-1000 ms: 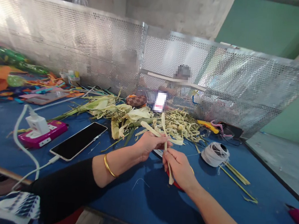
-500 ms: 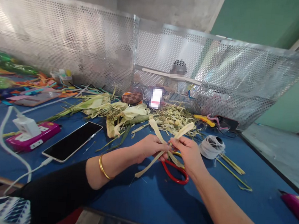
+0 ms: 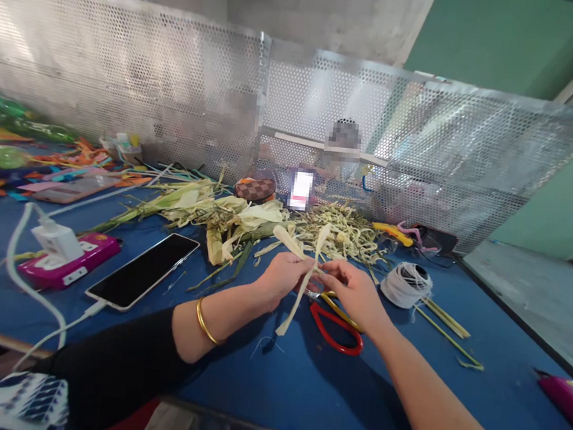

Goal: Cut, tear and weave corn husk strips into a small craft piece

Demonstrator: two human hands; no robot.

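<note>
Pale corn husk strips [image 3: 292, 309] cross one another between my hands, their ends fanning up and one hanging down toward me. My left hand [image 3: 283, 278] is closed, thumb and fingers pinching the strips near the crossing. From the other side my right hand [image 3: 353, 288] pinches the husk at the same crossing, its fingertips partly hidden. Under my hands lie scissors with red and yellow handles [image 3: 339, 343], their blades mostly covered. A spool of white thread [image 3: 405, 284] stands to the right of my right hand.
Corn husks [image 3: 192, 203] and a heap of shredded husk [image 3: 335, 229] lie at the back. On the left are a phone [image 3: 144, 271] on a cable and a magenta power strip [image 3: 68, 266]. Thin stalks [image 3: 448, 319] lie right. A perforated metal screen [image 3: 177, 85] closes the table's far side.
The upper husk ends have swung leftward and the right one now stands nearly upright. The lower tail has turned to hang more steeply. Both hands still grip near the crossing.
</note>
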